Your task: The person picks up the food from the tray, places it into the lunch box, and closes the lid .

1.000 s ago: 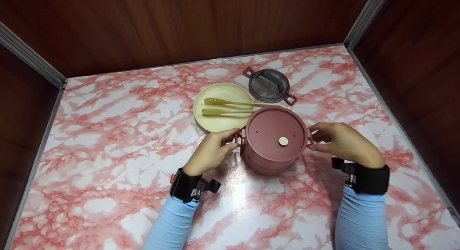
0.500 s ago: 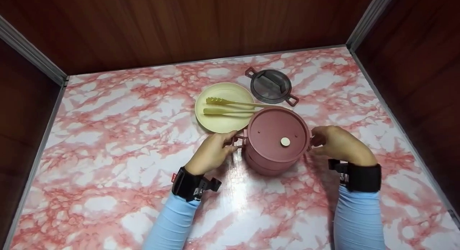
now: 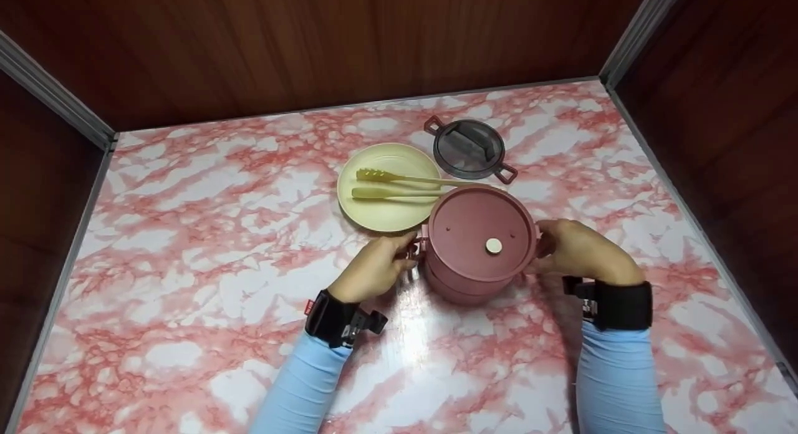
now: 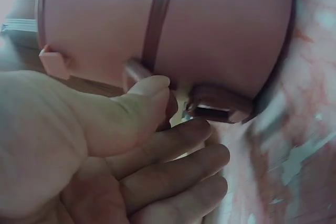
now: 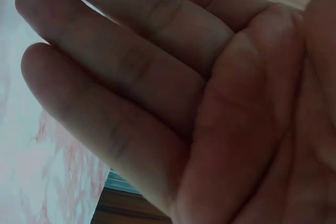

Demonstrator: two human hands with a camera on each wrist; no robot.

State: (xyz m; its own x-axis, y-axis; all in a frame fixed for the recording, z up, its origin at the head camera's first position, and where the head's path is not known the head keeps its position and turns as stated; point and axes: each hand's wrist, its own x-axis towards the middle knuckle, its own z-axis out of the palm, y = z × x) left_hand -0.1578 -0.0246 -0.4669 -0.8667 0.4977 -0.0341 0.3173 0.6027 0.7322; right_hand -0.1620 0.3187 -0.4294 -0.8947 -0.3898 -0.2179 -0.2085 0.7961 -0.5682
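Observation:
A dusky pink lidded pot [image 3: 464, 284] stands upright on the table, with a small cream knob [image 3: 493, 245] on its lid [image 3: 477, 219]. My left hand [image 3: 374, 269] pinches a handle at its left side. The left wrist view shows the thumb [image 4: 147, 98] against one side handle, while another handle [image 4: 218, 106] sits below a dark band [image 4: 157, 19] round the pot. At the opposite side, my right hand [image 3: 583, 250] holds the right handle, which its fingers mostly cover. The right wrist view is filled by its palm and long fingers [image 5: 105, 108].
Behind the pot to the left is a pale yellow plate [image 3: 361, 219] bearing a slotted utensil [image 3: 374, 176] and a flat-headed one [image 3: 371, 194]; their handles run behind the pot. Further back lies a dark see-through lid [image 3: 458, 156] with two reddish handles. Dark wood panels [image 3: 349, 47] enclose the table [image 3: 187, 234].
My left hand has slid slightly lower along its handle. My right wrist has shifted left, nearer the pot. The pot stays in about the same place.

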